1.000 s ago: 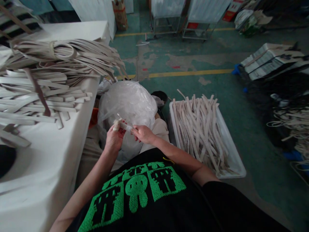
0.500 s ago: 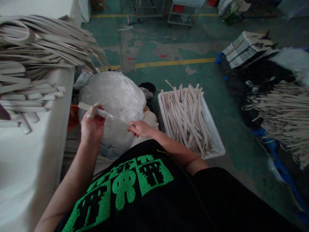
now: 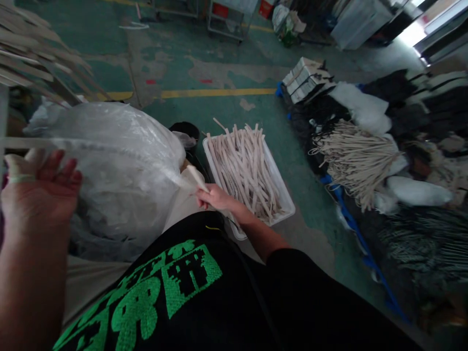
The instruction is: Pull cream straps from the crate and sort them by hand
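1 strip (image 3: 95, 145), long axis approx. L–R

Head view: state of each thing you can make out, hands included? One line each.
Left hand: open, fingers apart
Right hand: closed on the pale strip
Pale strip: gripped, blurred toward the left
White tub: open, filled with strips
Tub strips: loose, some crossing
Clear plastic bag: bulging, creased; contents unclear
Pale cords: heaped

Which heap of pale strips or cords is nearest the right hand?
The tray heap, held in the white tray just beside the right hand; the upper-left heap and right-side heap lie farther off.
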The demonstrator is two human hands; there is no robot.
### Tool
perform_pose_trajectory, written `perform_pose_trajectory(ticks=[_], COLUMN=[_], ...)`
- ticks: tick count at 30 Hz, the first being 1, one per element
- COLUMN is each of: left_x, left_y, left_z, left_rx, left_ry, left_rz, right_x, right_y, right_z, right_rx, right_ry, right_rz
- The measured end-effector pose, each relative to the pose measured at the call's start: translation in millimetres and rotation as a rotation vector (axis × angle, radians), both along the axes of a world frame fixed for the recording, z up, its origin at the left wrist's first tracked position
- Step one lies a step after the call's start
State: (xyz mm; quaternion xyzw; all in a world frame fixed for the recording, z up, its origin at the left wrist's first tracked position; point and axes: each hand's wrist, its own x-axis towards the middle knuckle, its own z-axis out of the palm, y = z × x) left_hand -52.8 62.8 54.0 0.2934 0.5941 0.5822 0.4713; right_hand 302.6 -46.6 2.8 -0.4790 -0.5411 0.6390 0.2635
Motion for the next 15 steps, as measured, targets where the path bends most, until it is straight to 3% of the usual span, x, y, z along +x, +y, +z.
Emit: perform_pose_trajectory(ticks=[4,7,11,15], left_x=[27.6,35.8,41.6,47.0], left_y=[-21.6,-40.5,-72.7,-104.2], left_z=[-18.4,-41.6,-77.7,-107.6], left_rx=[-0.202,-0.368,-0.592,-0.704], left_ry=[-0.102,-0.143,-0.194,-0.19], left_rz=[-0.006,-0.04,-0.101,-0.171], right_x=[64.9,109.7,138.4,144.7], right_y=[13.6,24.6,20.0,2.5], right_z=[-1.4,-24.9,-76.5,-112.9], right_rx=[0.068,-0.087,-0.371,-0.492], right_ry=[-0.065,-0.369,-0.67,-0.838], right_rz=[-0.375,-0.58,-0.572,-0.486])
